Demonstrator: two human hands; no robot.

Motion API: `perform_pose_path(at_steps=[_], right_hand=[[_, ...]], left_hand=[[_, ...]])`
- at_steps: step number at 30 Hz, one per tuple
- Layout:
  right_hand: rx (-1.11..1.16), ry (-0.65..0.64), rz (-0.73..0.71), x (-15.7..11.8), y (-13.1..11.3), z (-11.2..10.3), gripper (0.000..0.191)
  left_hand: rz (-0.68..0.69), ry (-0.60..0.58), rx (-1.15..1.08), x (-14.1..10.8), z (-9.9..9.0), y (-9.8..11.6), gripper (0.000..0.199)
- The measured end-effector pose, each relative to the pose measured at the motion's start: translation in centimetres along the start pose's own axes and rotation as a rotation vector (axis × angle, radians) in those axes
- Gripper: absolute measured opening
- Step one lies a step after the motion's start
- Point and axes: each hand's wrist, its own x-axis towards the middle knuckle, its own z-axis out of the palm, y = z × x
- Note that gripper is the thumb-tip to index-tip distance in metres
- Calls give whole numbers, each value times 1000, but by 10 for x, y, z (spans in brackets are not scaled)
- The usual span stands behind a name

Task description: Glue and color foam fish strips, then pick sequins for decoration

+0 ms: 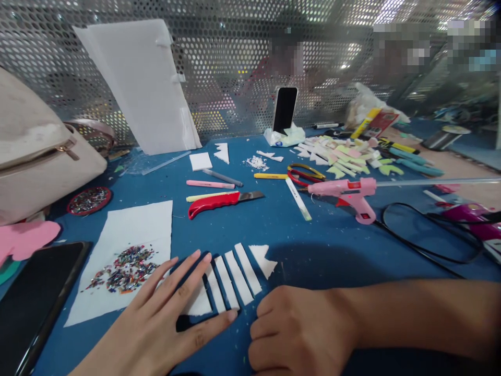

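Observation:
My left hand [168,308] is open, fingers spread over a row of flat white foam-like pieces at the near middle of the table. A larger white piece [199,302] is partly under its fingers. To its right lie thin white strips [235,277], side by side with narrow gaps. A white notched, fish-tail-shaped piece [264,260] ends the row. My right hand [291,329] is closed in a fist just right of the strips, with nothing showing out of it. Its palm side is hidden.
White paper with colourful beads [129,269] and a dark phone [43,303] lie left. A red-handled knife [223,201], several markers [209,184], red scissors [301,175] and a pink glue gun [352,196] lie beyond. Its black cable [415,248] loops right. Foam scraps [340,156] are heaped behind.

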Motion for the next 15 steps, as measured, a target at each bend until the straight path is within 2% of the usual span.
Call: perform_pose_path(at_steps=[5,10,15], right_hand=[[17,19,32,2,-1,0,45],[52,-38,79,-2,0,0,41],[87,-89,60,-5,1,1,37]], left_hand=[[-16,9,-17,1,1,0,77],[-2,-9,-28,-1,5,1,78],[25,16,20,-5,12,1,76]])
